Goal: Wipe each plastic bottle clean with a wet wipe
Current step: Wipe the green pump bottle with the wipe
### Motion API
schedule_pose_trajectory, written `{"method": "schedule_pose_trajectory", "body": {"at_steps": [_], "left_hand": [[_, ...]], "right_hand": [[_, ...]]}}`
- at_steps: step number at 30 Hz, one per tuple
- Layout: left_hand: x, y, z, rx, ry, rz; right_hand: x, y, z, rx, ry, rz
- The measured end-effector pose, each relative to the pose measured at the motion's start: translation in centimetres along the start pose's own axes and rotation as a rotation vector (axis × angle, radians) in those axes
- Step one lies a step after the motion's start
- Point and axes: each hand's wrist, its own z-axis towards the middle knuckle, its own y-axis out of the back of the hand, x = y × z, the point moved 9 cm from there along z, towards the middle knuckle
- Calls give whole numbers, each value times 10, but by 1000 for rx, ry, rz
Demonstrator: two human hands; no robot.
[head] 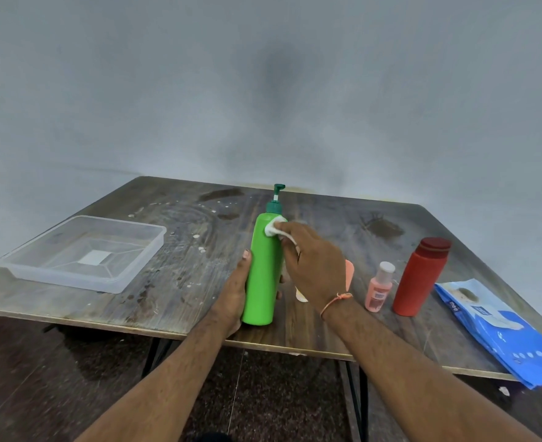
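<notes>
A tall green pump bottle (261, 275) stands upright near the table's front edge. My left hand (234, 291) grips its lower body from the left. My right hand (314, 263) holds a white wet wipe (273, 227) against the bottle's upper right shoulder, just below the dark green pump. To the right stand a small pink bottle (378, 291) and a red bottle (421, 277). An orange bottle (350, 272) is mostly hidden behind my right hand.
A clear plastic tray (17, 266) lies on the left of the worn wooden table (174, 282). A blue wet-wipe pack (505, 330) lies at the right front corner, overhanging the edge. A grey wall rises behind the table.
</notes>
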Motion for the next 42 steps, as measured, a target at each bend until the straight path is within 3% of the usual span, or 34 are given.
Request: {"method": "schedule_pose_trajectory", "body": {"at_steps": [6,15,28,38,42], "left_hand": [[-2,-3,1,14,-5,-1],[2,8,1,-71,34,-28],[0,-3,0,13,-28,83],[2,9,3,-62,17,53],[3,10,3,-64,10,59]], "right_hand": [[4,-3,-9,-1,12,20],[14,-15,-95,233,53,-16],[-4,-2,-3,-7,-94,28],[14,-13,-112,267,8,-14],[9,-15,-103,321,5,-44]]}}
